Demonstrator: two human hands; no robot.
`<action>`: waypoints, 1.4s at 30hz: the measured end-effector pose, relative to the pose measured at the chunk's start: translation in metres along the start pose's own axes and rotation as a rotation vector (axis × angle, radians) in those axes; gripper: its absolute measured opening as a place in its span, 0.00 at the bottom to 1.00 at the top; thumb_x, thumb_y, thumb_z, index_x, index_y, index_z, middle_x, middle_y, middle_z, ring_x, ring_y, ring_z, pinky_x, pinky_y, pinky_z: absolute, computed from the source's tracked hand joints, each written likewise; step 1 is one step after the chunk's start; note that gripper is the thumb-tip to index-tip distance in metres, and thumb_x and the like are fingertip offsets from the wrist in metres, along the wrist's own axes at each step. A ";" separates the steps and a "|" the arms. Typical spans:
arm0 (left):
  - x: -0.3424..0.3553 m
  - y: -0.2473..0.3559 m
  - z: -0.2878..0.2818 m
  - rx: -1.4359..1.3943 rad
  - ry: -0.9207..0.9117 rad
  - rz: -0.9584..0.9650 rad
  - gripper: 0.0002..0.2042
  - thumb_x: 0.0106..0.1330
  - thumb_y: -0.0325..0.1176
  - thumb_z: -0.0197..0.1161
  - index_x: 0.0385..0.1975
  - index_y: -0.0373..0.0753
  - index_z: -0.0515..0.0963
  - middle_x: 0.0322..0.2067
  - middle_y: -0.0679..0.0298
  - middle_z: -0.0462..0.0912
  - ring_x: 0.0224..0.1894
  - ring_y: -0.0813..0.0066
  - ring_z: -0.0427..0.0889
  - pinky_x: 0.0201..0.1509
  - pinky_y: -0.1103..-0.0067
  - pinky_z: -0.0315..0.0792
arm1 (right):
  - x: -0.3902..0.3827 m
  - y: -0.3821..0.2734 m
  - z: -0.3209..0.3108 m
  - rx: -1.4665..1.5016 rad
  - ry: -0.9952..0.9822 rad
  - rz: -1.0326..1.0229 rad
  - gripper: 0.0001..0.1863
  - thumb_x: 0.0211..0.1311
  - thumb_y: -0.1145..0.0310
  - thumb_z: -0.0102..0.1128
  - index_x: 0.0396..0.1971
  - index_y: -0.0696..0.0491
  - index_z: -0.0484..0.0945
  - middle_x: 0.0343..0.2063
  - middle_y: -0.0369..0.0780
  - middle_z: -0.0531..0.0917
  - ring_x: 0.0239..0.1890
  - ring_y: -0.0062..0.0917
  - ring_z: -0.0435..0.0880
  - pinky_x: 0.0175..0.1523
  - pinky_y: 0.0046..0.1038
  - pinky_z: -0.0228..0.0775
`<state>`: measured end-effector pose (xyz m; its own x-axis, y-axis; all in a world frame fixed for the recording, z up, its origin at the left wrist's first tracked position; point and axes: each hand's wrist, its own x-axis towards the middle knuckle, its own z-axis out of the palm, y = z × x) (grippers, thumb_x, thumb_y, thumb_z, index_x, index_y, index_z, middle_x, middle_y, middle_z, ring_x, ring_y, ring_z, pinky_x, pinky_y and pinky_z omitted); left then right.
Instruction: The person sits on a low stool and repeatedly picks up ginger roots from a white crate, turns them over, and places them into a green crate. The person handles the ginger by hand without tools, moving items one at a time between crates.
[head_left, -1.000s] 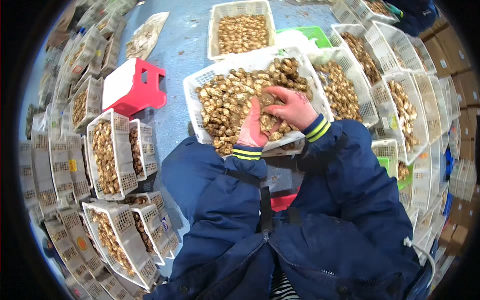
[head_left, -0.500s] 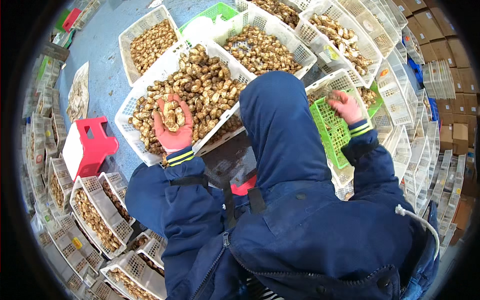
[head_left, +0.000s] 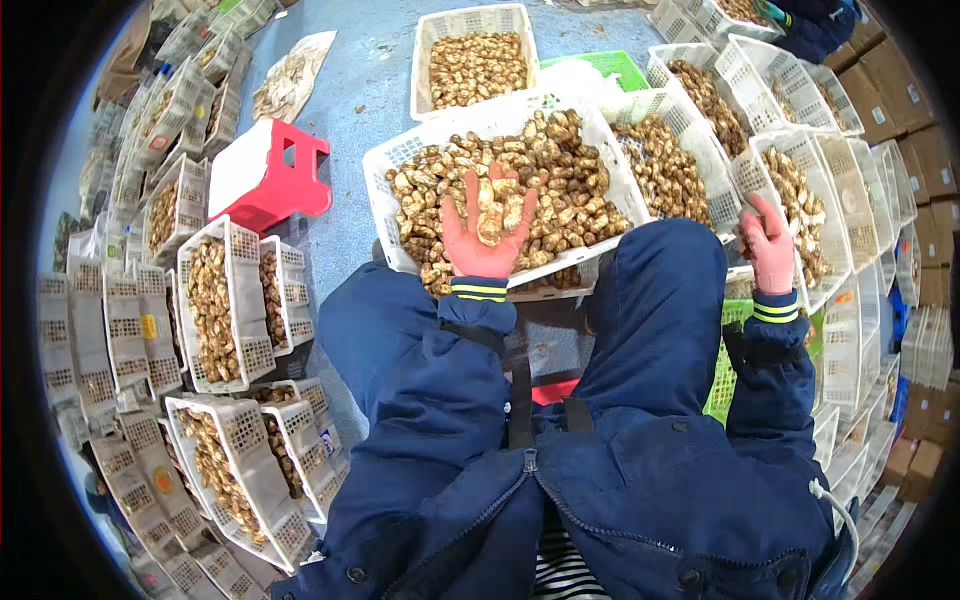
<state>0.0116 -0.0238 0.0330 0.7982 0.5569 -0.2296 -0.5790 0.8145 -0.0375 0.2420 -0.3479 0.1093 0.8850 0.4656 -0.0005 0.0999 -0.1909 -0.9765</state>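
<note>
At far left, a small yellow-orange label (head_left: 149,328) marks one of the stacked crates — too small to read. Next comes a white crate (head_left: 254,350) of knobbly brown-and-cream pieces, tilted by the fisheye bend, then a red stool (head_left: 285,185) with a white top.

Now the middle: your left hand (head_left: 487,240) is over the large white crate (head_left: 480,122), palm up, fingers spread wide, a few knobbly pieces (head_left: 490,218) lying on the palm, the heap filling the crate around it.

Right of your knee, a green basket (head_left: 722,375) shows below your right hand (head_left: 770,245). That hand has its index finger stretched out, the others curled — whether they pinch anything, you can't tell. Farther right, brown cartons (head_left: 895,90) carry small white labels, unreadable here.
</note>
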 end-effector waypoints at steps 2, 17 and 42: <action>0.000 -0.001 0.005 -0.052 0.053 0.036 0.22 0.69 0.53 0.54 0.59 0.52 0.72 0.59 0.59 0.74 0.62 0.55 0.71 0.67 0.50 0.62 | 0.012 -0.048 0.058 -0.063 -0.124 0.040 0.21 0.64 0.71 0.58 0.57 0.54 0.74 0.29 0.31 0.81 0.22 0.11 0.72 0.27 0.17 0.65; 0.002 0.002 0.002 0.186 0.089 0.089 0.28 0.74 0.54 0.41 0.67 0.45 0.60 0.62 0.61 0.70 0.61 0.58 0.70 0.62 0.56 0.66 | 0.021 -0.040 0.260 0.362 -0.672 0.350 0.17 0.69 0.56 0.55 0.48 0.53 0.78 0.32 0.35 0.83 0.29 0.16 0.81 0.32 0.18 0.72; 0.015 0.002 -0.007 0.102 0.427 0.079 0.25 0.72 0.52 0.47 0.62 0.44 0.66 0.56 0.56 0.72 0.56 0.56 0.72 0.61 0.52 0.69 | 0.022 -0.059 0.222 0.714 -0.751 0.421 0.23 0.63 0.71 0.55 0.59 0.57 0.69 0.24 0.26 0.70 0.24 0.11 0.68 0.28 0.14 0.57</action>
<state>0.0209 -0.0146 0.0229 0.5999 0.5182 -0.6096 -0.5987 0.7962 0.0876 0.1547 -0.1347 0.1186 0.2631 0.9307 -0.2541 -0.6404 -0.0285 -0.7675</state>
